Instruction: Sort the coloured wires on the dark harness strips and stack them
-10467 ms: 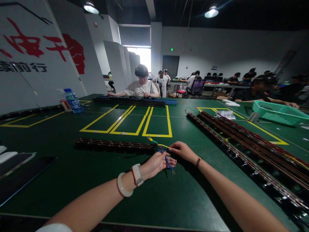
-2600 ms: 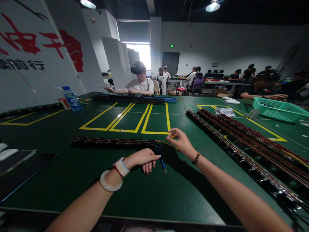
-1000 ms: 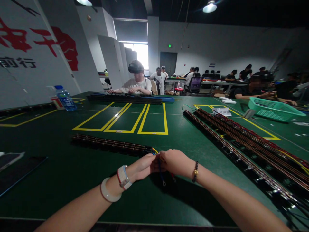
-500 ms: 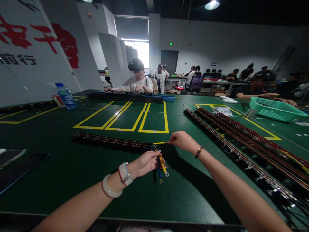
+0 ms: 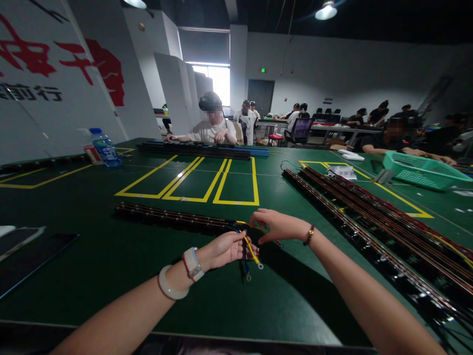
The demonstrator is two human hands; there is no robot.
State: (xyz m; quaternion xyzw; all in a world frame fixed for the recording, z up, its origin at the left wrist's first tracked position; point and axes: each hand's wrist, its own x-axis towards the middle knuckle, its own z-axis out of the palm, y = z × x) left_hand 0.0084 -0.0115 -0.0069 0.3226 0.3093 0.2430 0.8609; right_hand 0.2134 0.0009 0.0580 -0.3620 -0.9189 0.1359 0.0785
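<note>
A long dark strip with copper-coloured rails [image 5: 173,215] lies across the green table, wires coming out of its right end. My left hand [image 5: 231,246] is closed on some of these wires. Out of its fingers hang a yellow wire [image 5: 253,249] and a dark blue wire [image 5: 245,264], each tipped with a ring terminal. Just to the right, my right hand [image 5: 275,227] is arched over the table with thumb and fingers apart. Behind and below its fingers runs a thin yellow-green wire [image 5: 241,223], partly hidden, with a reddish end near the palm.
Several similar long strips [image 5: 354,219] lie along the right side, near a green basket [image 5: 424,172]. At the far left stand a water bottle [image 5: 106,150] and a dark flat panel [image 5: 37,261]. Across the table a person [image 5: 212,123] sits behind more dark strips [image 5: 192,149].
My right hand has let go of the thin yellow wire, and its fingers have spread. That wire was stretched straight and now droops to the right. My left hand keeps its hold.
</note>
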